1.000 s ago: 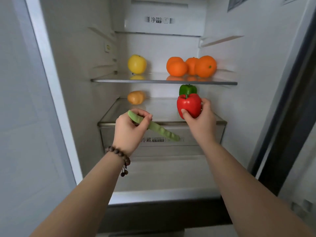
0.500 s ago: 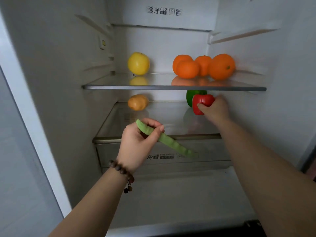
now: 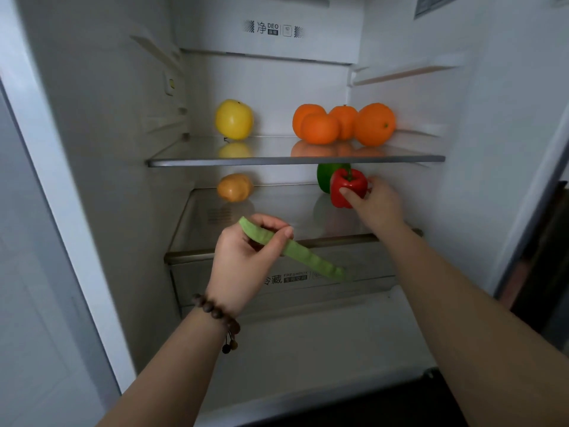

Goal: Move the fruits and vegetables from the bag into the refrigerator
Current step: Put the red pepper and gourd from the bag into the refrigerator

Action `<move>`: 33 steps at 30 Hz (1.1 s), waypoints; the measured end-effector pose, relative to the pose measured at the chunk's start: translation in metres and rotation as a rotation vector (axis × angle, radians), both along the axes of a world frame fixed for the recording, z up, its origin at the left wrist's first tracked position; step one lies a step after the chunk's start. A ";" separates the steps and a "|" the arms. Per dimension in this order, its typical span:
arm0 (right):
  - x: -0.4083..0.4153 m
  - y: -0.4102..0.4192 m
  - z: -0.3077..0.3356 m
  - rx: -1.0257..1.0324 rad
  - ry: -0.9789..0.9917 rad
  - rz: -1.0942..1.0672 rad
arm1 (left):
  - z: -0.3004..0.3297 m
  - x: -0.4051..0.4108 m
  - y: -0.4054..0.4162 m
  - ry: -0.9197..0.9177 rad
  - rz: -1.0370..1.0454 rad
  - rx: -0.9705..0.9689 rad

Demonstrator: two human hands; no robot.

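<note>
Red pepper (image 3: 347, 188) gripped by right hand (image 3: 377, 204) beside green pepper (image 3: 326, 177); left hand (image 3: 243, 260) pinches bean pod (image 3: 295, 252)

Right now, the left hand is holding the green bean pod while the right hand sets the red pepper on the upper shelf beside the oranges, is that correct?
Not quite. The head view shows the right hand with its grip on the red pepper on the lower shelf, beside the green pepper; the oranges sit on the shelf above. The left hand does hold the green bean pod.
</note>
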State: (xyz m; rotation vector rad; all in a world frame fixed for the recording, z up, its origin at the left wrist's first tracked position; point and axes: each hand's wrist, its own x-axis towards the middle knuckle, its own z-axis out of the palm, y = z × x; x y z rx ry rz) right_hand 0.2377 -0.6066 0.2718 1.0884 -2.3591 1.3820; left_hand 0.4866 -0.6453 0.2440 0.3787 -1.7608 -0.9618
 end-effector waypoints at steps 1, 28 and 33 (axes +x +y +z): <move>0.009 0.010 -0.002 -0.036 0.042 0.003 | 0.000 0.002 0.003 0.005 -0.018 0.003; 0.084 0.479 -0.030 0.235 0.289 -0.404 | -0.065 -0.103 0.267 -0.481 -0.523 -0.596; 0.063 0.523 -0.037 0.385 0.191 -0.391 | -0.083 -0.110 0.288 -0.561 -0.387 -0.711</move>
